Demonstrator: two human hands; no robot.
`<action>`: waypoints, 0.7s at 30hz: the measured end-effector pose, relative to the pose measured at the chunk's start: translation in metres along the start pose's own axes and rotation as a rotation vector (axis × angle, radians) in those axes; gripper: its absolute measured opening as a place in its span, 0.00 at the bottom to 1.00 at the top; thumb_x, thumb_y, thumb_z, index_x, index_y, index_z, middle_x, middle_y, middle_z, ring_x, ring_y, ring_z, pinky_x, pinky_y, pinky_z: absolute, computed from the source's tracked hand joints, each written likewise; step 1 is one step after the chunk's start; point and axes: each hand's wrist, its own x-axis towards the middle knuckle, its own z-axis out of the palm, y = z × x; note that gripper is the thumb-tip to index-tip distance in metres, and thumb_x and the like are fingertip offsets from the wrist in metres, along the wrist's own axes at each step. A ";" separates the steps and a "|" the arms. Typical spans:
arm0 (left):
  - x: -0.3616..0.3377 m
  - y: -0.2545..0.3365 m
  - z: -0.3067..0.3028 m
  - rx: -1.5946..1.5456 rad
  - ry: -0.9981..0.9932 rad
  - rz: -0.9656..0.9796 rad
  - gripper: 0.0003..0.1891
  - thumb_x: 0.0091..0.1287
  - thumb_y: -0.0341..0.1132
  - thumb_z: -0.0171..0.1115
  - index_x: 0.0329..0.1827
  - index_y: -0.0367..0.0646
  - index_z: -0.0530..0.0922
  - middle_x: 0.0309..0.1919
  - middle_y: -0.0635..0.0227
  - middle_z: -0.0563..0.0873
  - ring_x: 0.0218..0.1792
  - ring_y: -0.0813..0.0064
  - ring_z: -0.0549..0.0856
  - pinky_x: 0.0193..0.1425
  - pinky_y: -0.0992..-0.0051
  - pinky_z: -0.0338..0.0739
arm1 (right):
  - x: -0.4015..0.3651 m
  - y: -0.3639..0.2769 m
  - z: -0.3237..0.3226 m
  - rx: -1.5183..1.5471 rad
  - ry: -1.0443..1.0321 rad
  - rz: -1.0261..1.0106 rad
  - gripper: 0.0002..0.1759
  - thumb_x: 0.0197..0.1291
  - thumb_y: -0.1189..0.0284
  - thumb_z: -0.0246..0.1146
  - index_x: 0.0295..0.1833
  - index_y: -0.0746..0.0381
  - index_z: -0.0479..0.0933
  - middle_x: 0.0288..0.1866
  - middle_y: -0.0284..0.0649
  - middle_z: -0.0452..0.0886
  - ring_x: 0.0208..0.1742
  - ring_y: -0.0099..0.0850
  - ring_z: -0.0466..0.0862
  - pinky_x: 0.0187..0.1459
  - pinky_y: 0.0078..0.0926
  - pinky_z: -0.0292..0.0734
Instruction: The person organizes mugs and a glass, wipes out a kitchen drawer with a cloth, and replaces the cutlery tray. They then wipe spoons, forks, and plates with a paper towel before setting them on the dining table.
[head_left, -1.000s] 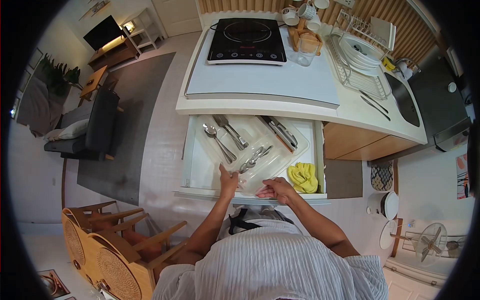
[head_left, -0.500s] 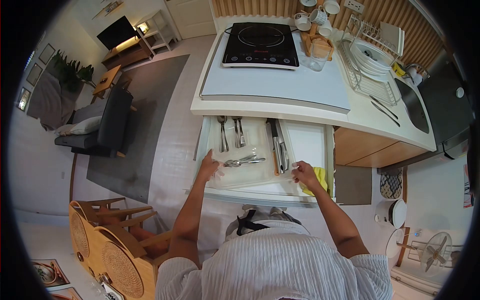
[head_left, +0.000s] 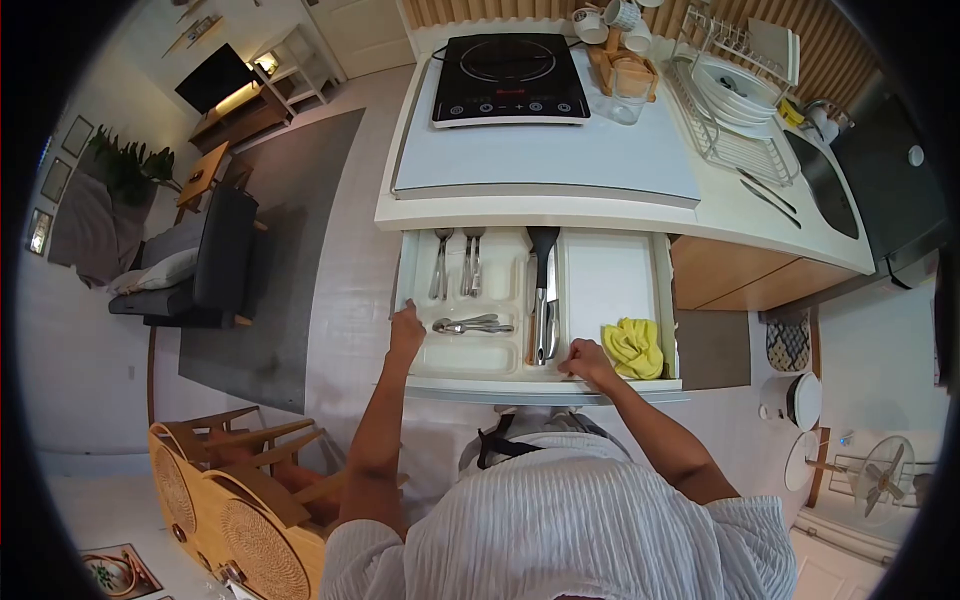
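Observation:
An open drawer [head_left: 655, 300] holds a pale cutlery tray [head_left: 465, 355] lying straight against its left side. Spoons and forks [head_left: 472, 262] lie in the tray's back compartments, and small spoons [head_left: 473, 325] in a middle one. Knives and a black-handled utensil [head_left: 543, 280] fill its right compartment. My left hand [head_left: 406, 328] is closed on the tray's left edge. My right hand [head_left: 588, 362] pinches the tray's front right corner. Just right of that hand a crumpled yellow cloth [head_left: 633, 349] lies in the drawer.
Above the drawer, the counter [head_left: 545, 205] carries an induction cooker [head_left: 512, 80], a glass [head_left: 629, 92], mugs and a dish rack [head_left: 735, 120] with plates. Two knives [head_left: 768, 197] lie near the sink [head_left: 822, 185]. Wooden chairs [head_left: 250, 490] stand at lower left.
The tray has turned from tilted to straight and shifted left in the drawer. Both hands moved with it, the right one leftward. The yellow cloth now shows fully.

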 end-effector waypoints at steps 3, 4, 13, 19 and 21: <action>0.002 0.002 0.002 -0.024 0.001 -0.011 0.25 0.49 0.18 0.54 0.54 0.21 0.68 0.22 0.47 0.79 0.26 0.55 0.82 0.30 0.64 0.76 | 0.002 0.008 0.003 0.030 0.029 -0.028 0.14 0.36 0.70 0.68 0.24 0.68 0.73 0.19 0.43 0.79 0.22 0.29 0.81 0.27 0.25 0.76; 0.003 0.004 0.002 -0.029 0.038 0.009 0.24 0.51 0.18 0.53 0.54 0.23 0.68 0.22 0.47 0.79 0.26 0.55 0.82 0.29 0.64 0.76 | 0.004 0.010 0.005 0.035 0.030 -0.040 0.13 0.36 0.70 0.68 0.24 0.68 0.73 0.19 0.43 0.79 0.22 0.30 0.82 0.27 0.25 0.76; 0.006 0.000 0.012 0.185 0.012 0.026 0.24 0.52 0.18 0.54 0.55 0.23 0.66 0.28 0.45 0.80 0.30 0.52 0.82 0.33 0.64 0.78 | -0.001 0.001 0.006 0.052 0.012 0.038 0.13 0.43 0.75 0.70 0.28 0.69 0.72 0.20 0.43 0.78 0.22 0.28 0.81 0.23 0.23 0.75; -0.011 0.038 -0.010 0.034 0.100 -0.143 0.12 0.61 0.26 0.51 0.46 0.28 0.70 0.30 0.47 0.79 0.33 0.51 0.82 0.37 0.59 0.77 | 0.005 0.004 0.001 0.014 -0.009 0.043 0.14 0.44 0.74 0.71 0.28 0.68 0.72 0.19 0.41 0.79 0.21 0.25 0.81 0.23 0.23 0.74; -0.015 0.047 -0.011 -0.008 0.248 -0.094 0.10 0.62 0.29 0.52 0.41 0.31 0.73 0.31 0.49 0.79 0.34 0.52 0.81 0.38 0.58 0.77 | 0.009 0.010 -0.002 -0.167 -0.073 0.049 0.18 0.44 0.65 0.72 0.27 0.67 0.73 0.24 0.44 0.81 0.27 0.31 0.83 0.29 0.28 0.77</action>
